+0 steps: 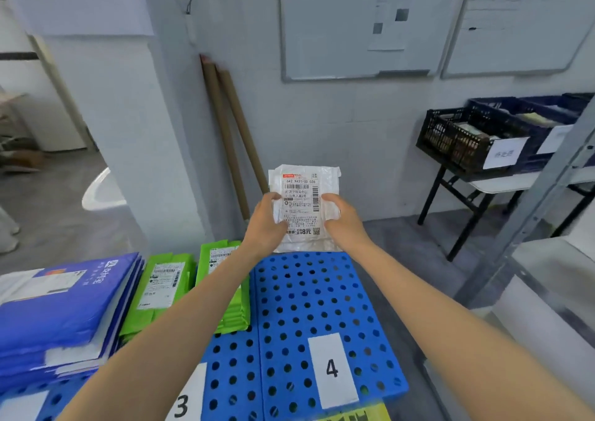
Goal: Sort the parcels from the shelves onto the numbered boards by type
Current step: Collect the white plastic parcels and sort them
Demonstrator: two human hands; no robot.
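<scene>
Blue board 4 (322, 298), both hands' grip (269, 224) (341, 219) pinching white parcel (304, 192)

Left hand (266, 225), right hand (345, 224) bare; forearms (180, 321) bare to frame edge.

Left hand (266, 224), right hand (344, 221) partly covering white plastic-bag parcel (302, 179); label print showing too small. Left forearm (180, 317) hiding part of green mailer stack (204, 269). Bottom edge cropping yellow sheet (357, 416).
</scene>
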